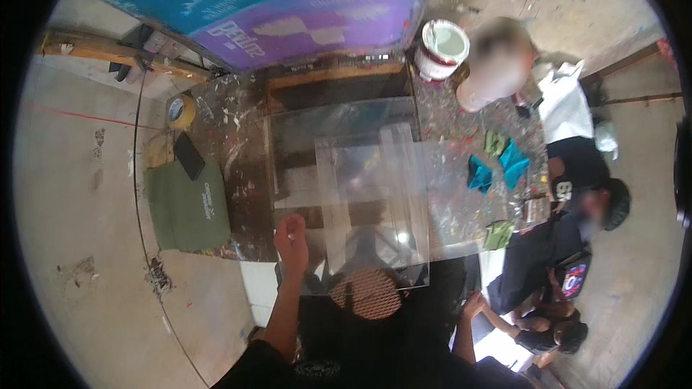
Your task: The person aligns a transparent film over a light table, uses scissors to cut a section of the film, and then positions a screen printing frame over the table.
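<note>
Clear, stiff sheets (353,194) lie overlapping across the worktable's framed opening and stick out over its near edge, close to my body. Their surfaces catch bright reflections. My left hand (290,239) is beside the sheets' left edge, with its fingers curled together; whether anything is pinched in them is too small to see. Low on the right, past the sheets' near corner, my right hand (472,305) is closed, and what it may hold is hidden. Teal cloth pieces (513,164) and a green cloth (499,234) lie on the tabletop to the right.
A paint-spattered worktable (245,130) holds a tape roll (182,112), a dark phone (189,155) on a green folded cloth (187,205), and a white bucket (441,50). A printed blue-purple panel (288,0) stands behind. Other people (577,180) sit at the right.
</note>
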A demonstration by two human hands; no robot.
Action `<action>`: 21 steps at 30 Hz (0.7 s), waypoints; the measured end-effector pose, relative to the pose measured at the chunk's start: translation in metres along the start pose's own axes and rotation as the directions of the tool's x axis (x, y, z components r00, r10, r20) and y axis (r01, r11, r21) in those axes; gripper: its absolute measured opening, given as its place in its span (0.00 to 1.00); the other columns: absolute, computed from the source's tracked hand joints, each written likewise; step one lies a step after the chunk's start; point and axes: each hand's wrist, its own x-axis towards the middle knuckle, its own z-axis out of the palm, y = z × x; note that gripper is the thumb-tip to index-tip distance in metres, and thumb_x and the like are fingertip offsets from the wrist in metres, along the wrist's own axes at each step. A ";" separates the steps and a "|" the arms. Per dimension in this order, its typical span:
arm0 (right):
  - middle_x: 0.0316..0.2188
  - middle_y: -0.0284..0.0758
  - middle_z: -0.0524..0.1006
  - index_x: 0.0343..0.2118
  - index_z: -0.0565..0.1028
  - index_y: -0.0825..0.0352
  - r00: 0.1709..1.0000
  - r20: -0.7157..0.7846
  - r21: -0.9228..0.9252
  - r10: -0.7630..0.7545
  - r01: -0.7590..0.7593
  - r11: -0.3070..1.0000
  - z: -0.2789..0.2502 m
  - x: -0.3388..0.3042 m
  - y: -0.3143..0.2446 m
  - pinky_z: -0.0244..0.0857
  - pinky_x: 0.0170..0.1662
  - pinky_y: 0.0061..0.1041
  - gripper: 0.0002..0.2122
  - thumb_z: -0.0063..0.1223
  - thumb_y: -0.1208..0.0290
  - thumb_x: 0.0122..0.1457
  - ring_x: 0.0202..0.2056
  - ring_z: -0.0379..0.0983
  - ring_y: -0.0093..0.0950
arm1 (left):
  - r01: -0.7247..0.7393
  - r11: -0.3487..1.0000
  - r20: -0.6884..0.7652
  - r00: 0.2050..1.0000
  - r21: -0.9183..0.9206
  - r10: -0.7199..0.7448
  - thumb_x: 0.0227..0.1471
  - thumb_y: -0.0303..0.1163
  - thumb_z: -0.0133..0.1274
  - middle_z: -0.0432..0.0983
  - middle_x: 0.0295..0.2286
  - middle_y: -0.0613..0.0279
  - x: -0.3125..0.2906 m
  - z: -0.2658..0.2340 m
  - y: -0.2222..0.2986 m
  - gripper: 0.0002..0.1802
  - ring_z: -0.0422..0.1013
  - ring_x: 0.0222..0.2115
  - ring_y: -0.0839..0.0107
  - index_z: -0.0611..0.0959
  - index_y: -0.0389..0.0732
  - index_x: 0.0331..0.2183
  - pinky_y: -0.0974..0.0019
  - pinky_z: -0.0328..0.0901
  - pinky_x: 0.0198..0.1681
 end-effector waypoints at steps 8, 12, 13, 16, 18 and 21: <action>0.32 0.42 0.81 0.53 0.72 0.62 0.998 0.064 0.001 -0.015 0.015 1.000 0.042 0.116 0.013 0.72 0.33 0.40 0.25 0.47 0.46 0.63 0.27 0.77 0.38 | 0.016 0.918 -0.015 1.000 -0.397 -0.025 0.60 0.30 0.54 0.80 0.31 0.63 0.018 0.176 0.002 0.07 0.74 0.31 0.76 0.80 0.36 0.37 0.70 0.68 0.36; 0.32 0.42 0.81 0.53 0.72 0.64 0.996 0.076 0.026 -0.037 0.035 0.999 0.054 0.132 0.020 0.72 0.33 0.39 0.24 0.47 0.48 0.64 0.27 0.77 0.38 | -0.001 0.922 0.050 0.999 -0.388 0.022 0.61 0.32 0.53 0.79 0.31 0.63 0.016 0.178 0.014 0.08 0.74 0.32 0.76 0.80 0.36 0.37 0.70 0.69 0.37; 0.32 0.42 0.81 0.52 0.73 0.64 0.996 0.080 0.035 -0.046 0.043 0.998 0.058 0.136 0.021 0.73 0.33 0.38 0.24 0.47 0.48 0.64 0.27 0.77 0.38 | -0.028 0.911 0.048 0.997 -0.411 0.053 0.61 0.31 0.53 0.79 0.31 0.64 0.014 0.181 0.018 0.08 0.74 0.32 0.76 0.80 0.36 0.37 0.70 0.69 0.38; 0.33 0.43 0.81 0.52 0.73 0.65 0.994 0.091 0.054 -0.064 0.059 0.997 0.067 0.140 0.030 0.73 0.33 0.38 0.23 0.46 0.50 0.64 0.28 0.78 0.38 | -0.094 0.860 0.046 0.990 -0.501 0.135 0.61 0.30 0.54 0.79 0.31 0.64 0.014 0.190 0.022 0.07 0.74 0.32 0.76 0.80 0.36 0.37 0.70 0.68 0.39; 0.33 0.43 0.81 0.51 0.73 0.66 0.992 0.101 0.074 -0.078 0.071 0.995 0.075 0.144 0.034 0.73 0.33 0.37 0.23 0.46 0.50 0.65 0.28 0.78 0.38 | -0.123 0.819 0.048 0.982 -0.561 0.181 0.60 0.30 0.54 0.80 0.31 0.64 0.011 0.188 0.022 0.07 0.75 0.33 0.75 0.80 0.36 0.38 0.70 0.68 0.39; 0.34 0.43 0.81 0.51 0.73 0.67 0.987 0.125 0.085 -0.099 0.089 0.992 0.073 0.144 0.047 0.74 0.32 0.37 0.22 0.46 0.52 0.65 0.28 0.78 0.38 | -0.105 0.844 0.092 0.979 -0.526 0.179 0.58 0.29 0.56 0.80 0.31 0.63 -0.006 0.177 0.025 0.08 0.74 0.33 0.75 0.81 0.37 0.39 0.68 0.68 0.40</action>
